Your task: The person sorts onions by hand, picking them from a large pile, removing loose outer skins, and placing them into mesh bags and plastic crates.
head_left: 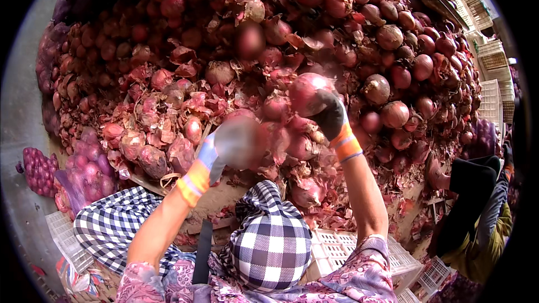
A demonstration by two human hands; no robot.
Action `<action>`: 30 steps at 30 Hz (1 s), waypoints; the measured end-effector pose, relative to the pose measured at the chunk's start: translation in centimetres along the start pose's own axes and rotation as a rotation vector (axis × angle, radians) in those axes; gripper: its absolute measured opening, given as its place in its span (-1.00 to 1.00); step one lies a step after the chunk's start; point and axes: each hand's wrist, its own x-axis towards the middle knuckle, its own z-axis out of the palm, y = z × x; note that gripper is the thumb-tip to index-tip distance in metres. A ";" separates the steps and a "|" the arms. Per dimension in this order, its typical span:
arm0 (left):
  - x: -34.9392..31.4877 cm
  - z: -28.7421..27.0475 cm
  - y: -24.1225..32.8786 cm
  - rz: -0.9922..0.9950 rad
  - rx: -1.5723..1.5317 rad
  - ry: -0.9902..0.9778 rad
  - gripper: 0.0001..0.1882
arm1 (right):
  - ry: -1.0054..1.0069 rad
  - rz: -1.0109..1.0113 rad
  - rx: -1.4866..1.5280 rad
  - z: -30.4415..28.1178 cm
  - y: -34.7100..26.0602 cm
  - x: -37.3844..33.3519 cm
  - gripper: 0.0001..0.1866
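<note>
Right hand (330, 115) grasps a red onion (306, 91), which projects to the hand's upper left. Left hand (229, 141) is blurred; whether it grips anything cannot be told.

High heap of round, papery-skinned red onions (422, 67) blocking ten through two o'clock. Stuffed purple mesh bag (90, 173) obstructing half past eight; white slatted plastic crate (331, 242) standing at five. Smooth grey surface (19, 101) lying open at nine.
</note>
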 end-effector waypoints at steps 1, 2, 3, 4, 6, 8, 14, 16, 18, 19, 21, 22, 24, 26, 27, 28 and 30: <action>2.7 0.2 -2.1 0.486 0.499 0.058 -0.69 | -0.048 0.001 0.051 2.1 0.7 -1.5 -0.57; 5.1 -0.1 -4.3 0.967 1.005 0.127 -0.69 | -0.079 0.047 -0.084 4.9 1.2 -2.9 -0.57; 5.2 1.4 -3.5 1.098 1.011 0.106 -0.67 | -0.065 -0.034 -0.147 6.0 2.8 -3.8 -0.58; 4.7 2.5 -2.7 1.108 1.082 0.093 -0.65 | -0.056 -0.113 -0.209 7.1 4.4 -4.5 -0.60; 3.2 3.2 -2.1 1.011 1.250 0.049 -0.61 | -0.026 -0.267 -0.368 8.6 5.9 -5.9 -0.66; 3.8 0.4 -5.6 0.807 1.206 -0.104 -0.55 | 0.070 -0.217 -0.460 9.0 7.6 -7.4 -0.61; 1.0 -3.6 -14.4 -0.017 -0.372 -0.136 -0.54 | 0.110 0.109 -0.395 5.2 10.1 -6.2 -0.81; 0.3 -4.5 -14.3 -0.086 -0.384 -0.089 -0.59 | 0.184 -0.141 -0.483 2.8 6.2 -3.5 -0.79; -0.5 -5.9 -14.0 -0.123 -0.354 -0.034 -0.64 | 0.098 -0.713 -1.630 2.0 1.0 -0.8 -0.44; -0.5 -6.3 -13.8 -0.136 -0.332 -0.020 -0.66 | -0.013 -0.600 -2.026 1.4 0.1 -0.2 -0.40; 0.0 -6.6 -13.7 -0.153 -0.311 -0.008 -0.71 | -0.203 -0.339 -2.573 -1.9 -1.5 1.0 -0.39; 0.4 -6.7 -13.6 -0.155 -0.297 0.000 -0.74 | -0.302 -0.230 -2.703 -3.1 -0.8 1.9 -0.41; 1.2 -6.7 -13.4 -0.157 -0.278 0.015 -0.79 | -0.376 0.059 -2.782 -2.1 -0.1 3.9 -0.42; 1.4 -6.5 -13.6 -0.144 -0.267 0.041 -0.83 | -0.424 0.044 -2.794 -1.2 0.2 4.5 -0.49; 1.2 -6.3 -13.7 -0.132 -0.261 0.060 -0.85 | -0.415 0.038 -2.769 -1.0 0.2 4.4 -0.53; 0.9 -5.8 -13.7 -0.106 -0.236 0.081 -0.87 | -0.406 0.034 -2.744 -1.0 0.0 4.1 -0.56; 0.0 -4.5 -13.8 -0.043 -0.155 0.139 -0.90 | -0.381 0.012 -2.689 -2.0 0.5 3.7 -0.57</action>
